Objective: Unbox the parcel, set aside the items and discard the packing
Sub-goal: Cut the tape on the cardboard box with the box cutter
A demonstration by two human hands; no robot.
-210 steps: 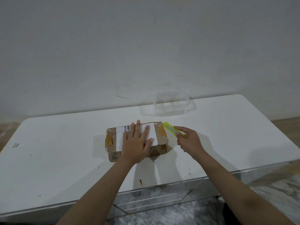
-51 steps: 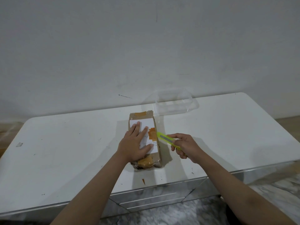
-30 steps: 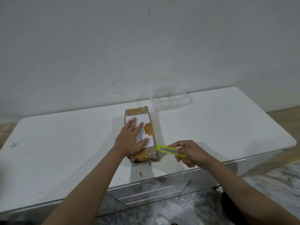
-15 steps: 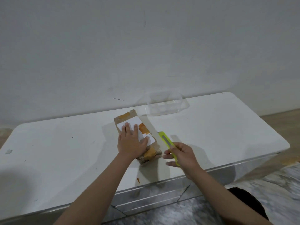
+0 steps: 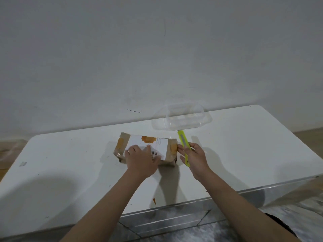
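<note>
A small brown cardboard parcel (image 5: 166, 144) with a white label and orange tape lies lengthwise left to right on the white table (image 5: 70, 154). My left hand (image 5: 141, 161) presses flat on its top, fingers spread. My right hand (image 5: 194, 158) grips a yellow-green utility knife (image 5: 182, 140) just off the parcel's right end; the knife points away from me, its tip near the clear tray. The fingertips of that hand touch the parcel's right end.
A clear plastic tray (image 5: 181, 119) sits at the back of the table, against the wall. A small orange scrap (image 5: 154, 201) lies near the front edge. The table's front edge drops to mirrored drawers (image 5: 166, 222).
The parcel has turned from pointing away from me to lying crosswise. My right hand has brought the knife from the parcel's long side to its right end.
</note>
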